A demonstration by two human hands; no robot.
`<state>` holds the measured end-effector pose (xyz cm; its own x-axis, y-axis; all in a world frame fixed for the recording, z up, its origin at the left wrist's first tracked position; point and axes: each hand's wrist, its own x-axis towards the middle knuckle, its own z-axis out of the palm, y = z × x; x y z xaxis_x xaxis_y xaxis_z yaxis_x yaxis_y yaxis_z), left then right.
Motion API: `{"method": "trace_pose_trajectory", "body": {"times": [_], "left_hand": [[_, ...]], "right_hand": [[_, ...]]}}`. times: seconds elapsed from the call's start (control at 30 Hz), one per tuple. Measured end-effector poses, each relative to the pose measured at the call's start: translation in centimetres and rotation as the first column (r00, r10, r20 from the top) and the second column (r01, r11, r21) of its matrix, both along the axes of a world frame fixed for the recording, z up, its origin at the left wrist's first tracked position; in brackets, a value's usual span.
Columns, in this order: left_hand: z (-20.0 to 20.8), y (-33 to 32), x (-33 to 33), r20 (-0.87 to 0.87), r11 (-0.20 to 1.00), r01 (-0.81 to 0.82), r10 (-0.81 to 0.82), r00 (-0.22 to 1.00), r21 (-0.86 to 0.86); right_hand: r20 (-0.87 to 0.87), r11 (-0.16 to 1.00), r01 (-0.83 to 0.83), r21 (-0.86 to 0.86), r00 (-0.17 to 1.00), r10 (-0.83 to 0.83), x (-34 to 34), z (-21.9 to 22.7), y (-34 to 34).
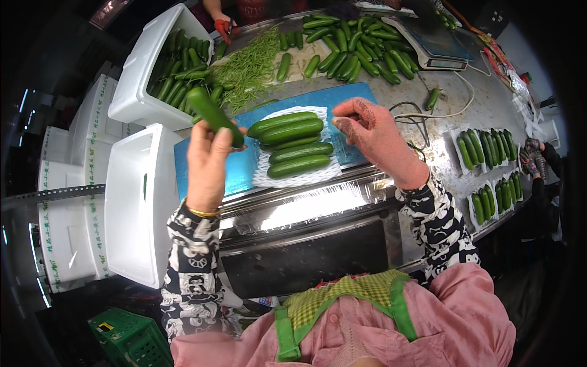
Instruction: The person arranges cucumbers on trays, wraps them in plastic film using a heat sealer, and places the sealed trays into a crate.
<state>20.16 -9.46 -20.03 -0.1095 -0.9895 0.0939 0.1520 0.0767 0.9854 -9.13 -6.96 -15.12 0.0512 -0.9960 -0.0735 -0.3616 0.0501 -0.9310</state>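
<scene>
My bare left hand (210, 162) is closed around a cucumber (211, 115), which tilts up to the left above the blue board (244, 160). Beside it, a white foam net sheet (309, 178) lies on the board. Several cucumbers (299, 164) rest on the sheet, roughly parallel, in two groups with a small gap. Just right of the sheet hovers my right hand (373, 131) in a pinkish-red glove. Its fingers are loosely curled, the thumb apart from them, and I see nothing held.
A white foam box (131, 92) of cucumbers stands at the left, another (131, 214) nearer. Green peppers (254, 64) and a cucumber heap (361, 46) lie behind, by a scale (431, 43). Packed cucumber trays (486, 153) sit right. A co-worker's red-gloved hand (226, 29) shows at the far edge.
</scene>
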Motion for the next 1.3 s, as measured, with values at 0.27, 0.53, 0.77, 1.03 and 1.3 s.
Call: {"method": "trace_pose_trajectory", "body": {"times": [0.27,0.53,0.77,1.03,1.3], "left_hand": [[-0.9,-0.2,1.7,-0.516,0.865,0.301,-0.059,0.855,0.401],[-1.6,-0.8,-0.1,-0.023,0.996,0.036,-0.034,0.999,0.077],[-0.8,-0.8,-1.4,0.552,0.908,0.119,0.137,0.822,-0.403],[0.2,-0.5,-3.3,0.717,0.87,0.345,0.014,0.697,-0.353],[-3.4,-1.3,-2.8,0.579,0.894,0.079,0.216,0.786,-0.441]], "right_hand": [[-0.502,0.932,-0.243,-0.268,0.861,0.08,1.9,-2.4,-1.4],[-0.504,0.861,-0.413,-0.296,0.833,0.227,1.8,-2.9,-1.5],[-0.47,0.863,-0.439,-0.249,0.834,0.289,1.5,-1.5,-0.3],[-0.494,0.916,-0.358,-0.182,0.839,0.229,1.4,-1.8,0.4],[-0.557,0.807,-0.449,-0.383,0.809,0.187,1.2,-1.2,-0.7]]}}
